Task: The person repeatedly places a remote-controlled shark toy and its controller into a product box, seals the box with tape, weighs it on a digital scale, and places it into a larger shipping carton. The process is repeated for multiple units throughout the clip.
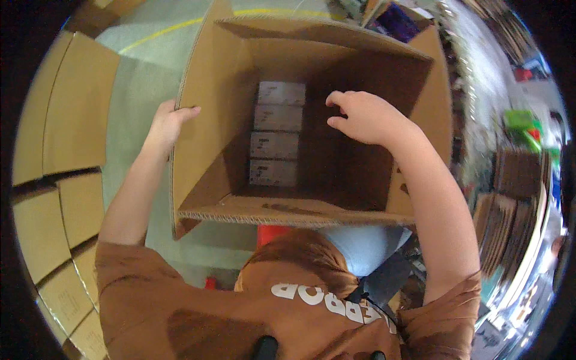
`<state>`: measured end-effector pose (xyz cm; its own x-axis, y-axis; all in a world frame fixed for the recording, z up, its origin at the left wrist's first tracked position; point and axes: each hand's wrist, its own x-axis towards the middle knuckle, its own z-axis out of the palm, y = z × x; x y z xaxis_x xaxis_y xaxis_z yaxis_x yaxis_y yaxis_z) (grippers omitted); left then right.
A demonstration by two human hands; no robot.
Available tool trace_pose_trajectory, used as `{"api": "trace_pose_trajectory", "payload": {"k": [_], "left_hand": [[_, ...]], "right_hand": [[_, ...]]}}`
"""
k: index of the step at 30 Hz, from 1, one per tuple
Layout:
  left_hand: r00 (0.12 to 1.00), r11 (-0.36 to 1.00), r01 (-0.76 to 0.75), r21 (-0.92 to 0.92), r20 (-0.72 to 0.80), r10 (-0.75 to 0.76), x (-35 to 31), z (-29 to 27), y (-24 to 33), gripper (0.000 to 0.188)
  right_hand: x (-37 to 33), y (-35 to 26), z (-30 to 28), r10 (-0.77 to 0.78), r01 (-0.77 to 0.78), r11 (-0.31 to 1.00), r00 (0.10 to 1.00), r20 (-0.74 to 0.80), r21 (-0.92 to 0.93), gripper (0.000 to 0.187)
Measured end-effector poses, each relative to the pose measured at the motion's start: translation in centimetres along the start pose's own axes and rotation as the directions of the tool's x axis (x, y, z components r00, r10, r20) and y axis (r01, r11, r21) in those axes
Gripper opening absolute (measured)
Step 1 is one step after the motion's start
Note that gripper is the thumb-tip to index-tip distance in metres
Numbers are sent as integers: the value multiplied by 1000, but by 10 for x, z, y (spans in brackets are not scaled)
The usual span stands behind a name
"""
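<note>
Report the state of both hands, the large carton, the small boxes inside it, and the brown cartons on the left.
Left hand: gripping the large carton's left edge, thumb on the inner side.
Right hand: over the opening, thumb and forefinger apart, nothing visibly held.
Large carton: open, partly filled.
Small boxes: four, closed, lined up in a row.
Brown cartons: close together, contents hidden.
</note>
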<state>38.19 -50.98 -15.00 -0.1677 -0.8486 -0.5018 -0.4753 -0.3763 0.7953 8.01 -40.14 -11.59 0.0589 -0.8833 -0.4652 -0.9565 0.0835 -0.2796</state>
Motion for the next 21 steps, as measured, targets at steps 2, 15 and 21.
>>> {"api": "trace_pose_trajectory", "payload": {"k": [2,15,21], "left_hand": [[996,995,-93,-25,5,94,-6,-1,-4,37],[921,955,47,-294,-358,-155,-19,26,14,48],[888,938,157,-310,-371,-271,-8,24,16,61]], "right_hand": [[53,7,23,35,7,991,950,310,-133,44],[164,53,270,17,117,971,840,543,-210,39],[193,66,278,31,130,948,872,489,-292,50]]}}
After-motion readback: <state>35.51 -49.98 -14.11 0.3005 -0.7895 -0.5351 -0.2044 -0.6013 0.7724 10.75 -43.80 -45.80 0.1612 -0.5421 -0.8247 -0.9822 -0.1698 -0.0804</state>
